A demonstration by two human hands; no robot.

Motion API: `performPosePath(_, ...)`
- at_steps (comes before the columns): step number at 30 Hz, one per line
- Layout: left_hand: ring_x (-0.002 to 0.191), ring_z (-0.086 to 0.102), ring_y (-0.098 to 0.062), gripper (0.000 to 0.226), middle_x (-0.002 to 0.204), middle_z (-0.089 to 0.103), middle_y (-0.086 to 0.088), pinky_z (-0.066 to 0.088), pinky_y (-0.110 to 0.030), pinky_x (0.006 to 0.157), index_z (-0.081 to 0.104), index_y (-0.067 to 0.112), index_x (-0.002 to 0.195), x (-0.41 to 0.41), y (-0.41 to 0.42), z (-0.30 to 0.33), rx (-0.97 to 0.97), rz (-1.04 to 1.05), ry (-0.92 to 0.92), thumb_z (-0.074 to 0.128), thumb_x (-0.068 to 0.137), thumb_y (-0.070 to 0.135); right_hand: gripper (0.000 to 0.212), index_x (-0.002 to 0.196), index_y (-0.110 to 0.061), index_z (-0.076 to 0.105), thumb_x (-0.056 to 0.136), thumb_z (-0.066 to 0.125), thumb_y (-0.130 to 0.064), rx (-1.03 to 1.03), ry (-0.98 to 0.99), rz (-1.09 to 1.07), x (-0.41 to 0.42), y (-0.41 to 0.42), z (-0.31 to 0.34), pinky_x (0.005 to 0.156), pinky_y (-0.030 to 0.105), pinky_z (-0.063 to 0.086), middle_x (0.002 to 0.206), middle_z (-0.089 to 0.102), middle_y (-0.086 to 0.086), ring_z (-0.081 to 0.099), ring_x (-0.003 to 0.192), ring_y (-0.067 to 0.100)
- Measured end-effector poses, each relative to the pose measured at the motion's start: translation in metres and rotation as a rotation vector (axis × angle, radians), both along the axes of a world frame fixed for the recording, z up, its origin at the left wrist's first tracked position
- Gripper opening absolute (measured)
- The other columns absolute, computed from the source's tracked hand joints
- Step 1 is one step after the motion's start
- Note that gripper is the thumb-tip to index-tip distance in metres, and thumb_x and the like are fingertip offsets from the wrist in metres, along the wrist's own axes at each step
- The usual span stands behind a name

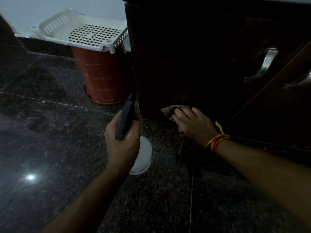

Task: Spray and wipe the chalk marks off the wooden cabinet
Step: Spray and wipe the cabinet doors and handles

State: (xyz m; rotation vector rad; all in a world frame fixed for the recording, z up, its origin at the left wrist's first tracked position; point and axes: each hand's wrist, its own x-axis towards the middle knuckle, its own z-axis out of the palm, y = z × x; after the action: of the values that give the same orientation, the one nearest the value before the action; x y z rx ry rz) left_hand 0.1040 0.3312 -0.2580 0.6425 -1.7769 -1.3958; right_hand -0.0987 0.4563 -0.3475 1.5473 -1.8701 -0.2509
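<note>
Right hand (195, 123) presses a crumpled grey cloth (173, 109) flat-fingered low on the dark wooden cabinet (185, 56) — left hand (122, 140) gripping a white spray bottle (143, 157); remaining chalk indiscernible.

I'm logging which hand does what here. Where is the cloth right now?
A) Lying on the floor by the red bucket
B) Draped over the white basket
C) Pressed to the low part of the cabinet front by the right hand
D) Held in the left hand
C: the right hand presses the cloth against the cabinet near its bottom edge, while the left hand holds the spray bottle.
</note>
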Motion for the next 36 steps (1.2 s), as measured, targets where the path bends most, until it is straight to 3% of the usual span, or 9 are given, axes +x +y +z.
performPosePath(6,0.059,0.042,-0.045,0.023,0.065,0.047,-0.036,0.035,-0.025,0.047,0.056,0.011,0.075,-0.011,0.008,-0.002,0.017,-0.021,-0.007,0.051,0.093,-0.002,0.043,0.128,-0.012,0.052,0.088,0.039,-0.022,-0.210,0.013,-0.015,0.000,-0.012,0.063,0.091,0.041,0.031,0.130,0.035,0.009,0.038,0.111,0.027)
performPosePath(10,0.057,0.038,-0.045,0.027,0.062,0.044,-0.036,0.033,-0.023,0.045,0.053,0.013,0.072,-0.018,0.014,-0.002,0.017,-0.056,-0.003,0.050,0.092,-0.005,0.037,0.130,-0.016,0.051,0.095,0.040,-0.021,-0.250,0.043,-0.060,0.005,-0.014,0.054,0.093,0.042,0.031,0.132,0.035,0.007,0.038,0.114,0.027)
performPosePath(14,0.054,0.036,-0.044,0.016,0.060,0.042,-0.034,0.032,-0.025,0.045,0.051,0.007,0.070,-0.022,0.015,-0.002,0.008,-0.079,-0.020,0.049,0.086,0.005,0.031,0.120,-0.016,0.058,0.097,0.036,-0.018,-0.162,0.025,-0.014,0.009,-0.023,0.022,0.090,0.043,0.033,0.127,0.045,0.006,0.042,0.109,0.027)
performPosePath(17,0.055,0.035,-0.044,0.022,0.061,0.040,-0.035,0.031,-0.022,0.044,0.049,0.007,0.068,-0.025,0.016,-0.004,0.009,-0.071,-0.038,0.050,0.089,-0.001,0.033,0.119,-0.015,0.060,0.097,0.035,-0.018,-0.068,0.025,-0.013,0.010,-0.026,-0.002,0.090,0.042,0.034,0.126,0.055,0.004,0.047,0.108,0.027)
performPosePath(22,0.056,0.037,-0.046,0.020,0.061,0.042,-0.035,0.032,-0.025,0.044,0.050,0.002,0.069,-0.025,0.019,-0.005,0.015,-0.069,-0.019,0.051,0.089,0.001,0.035,0.118,-0.013,0.063,0.096,0.037,-0.017,0.021,0.003,0.027,0.011,-0.021,-0.021,0.090,0.043,0.041,0.125,0.058,0.005,0.057,0.106,0.027)
performPosePath(26,0.060,0.041,-0.048,0.016,0.064,0.046,-0.037,0.035,-0.027,0.045,0.054,-0.003,0.075,-0.015,0.012,-0.004,0.035,-0.049,-0.032,0.052,0.091,-0.001,0.038,0.119,-0.012,0.062,0.095,0.034,-0.016,0.035,0.033,0.061,0.009,-0.022,-0.021,0.088,0.043,0.037,0.124,0.058,0.005,0.054,0.104,0.027)
performPosePath(30,0.061,0.040,-0.049,0.017,0.064,0.044,-0.036,0.034,-0.028,0.046,0.051,-0.008,0.074,0.003,-0.002,-0.002,0.019,0.023,-0.053,0.051,0.088,0.002,0.035,0.117,-0.013,0.064,0.090,0.043,-0.020,0.153,0.030,0.074,0.013,-0.042,-0.028,0.087,0.040,0.040,0.127,0.055,0.003,0.052,0.106,0.025)
performPosePath(32,0.061,0.039,-0.049,0.019,0.064,0.044,-0.036,0.034,-0.031,0.048,0.051,-0.010,0.076,0.014,-0.011,-0.002,0.007,0.050,-0.074,0.049,0.085,0.008,0.040,0.113,-0.016,0.067,0.088,0.036,-0.020,0.190,0.007,0.069,0.022,-0.060,-0.030,0.085,0.037,0.044,0.125,0.057,0.000,0.054,0.105,0.023)
performPosePath(36,0.061,0.041,-0.047,0.022,0.067,0.046,-0.036,0.035,-0.027,0.047,0.055,-0.009,0.081,0.029,-0.021,-0.006,-0.017,0.105,-0.092,0.050,0.083,0.012,0.032,0.114,-0.018,0.068,0.088,0.053,-0.029,0.236,-0.012,0.063,0.038,-0.094,-0.042,0.087,0.041,0.031,0.129,0.053,-0.001,0.050,0.109,0.024)
